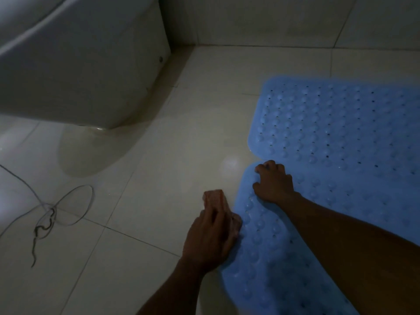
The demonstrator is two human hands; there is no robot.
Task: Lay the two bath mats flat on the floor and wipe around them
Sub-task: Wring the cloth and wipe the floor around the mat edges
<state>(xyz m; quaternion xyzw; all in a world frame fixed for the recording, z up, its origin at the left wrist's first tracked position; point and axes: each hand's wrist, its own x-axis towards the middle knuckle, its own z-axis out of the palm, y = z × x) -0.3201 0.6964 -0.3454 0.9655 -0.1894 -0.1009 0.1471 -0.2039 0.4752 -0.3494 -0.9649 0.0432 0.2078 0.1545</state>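
Note:
Two blue rubber bath mats with bumps and small holes lie flat on the pale tiled floor, side by side. The far mat [341,123] fills the right middle. The near mat [284,258] runs to the bottom edge. My right hand [273,183] presses on the near mat's far left corner, fingers curled. Just left of that mat's edge, my left hand [210,237] is closed on a folded pink-orange cloth [216,198] that rests on the tiles.
A white toilet base [86,71] stands at the upper left against the tiled wall [272,19]. A thin white cord [68,205] with a dark strand lies looped on the floor at the left. Open tiles [181,133] lie between toilet and mats.

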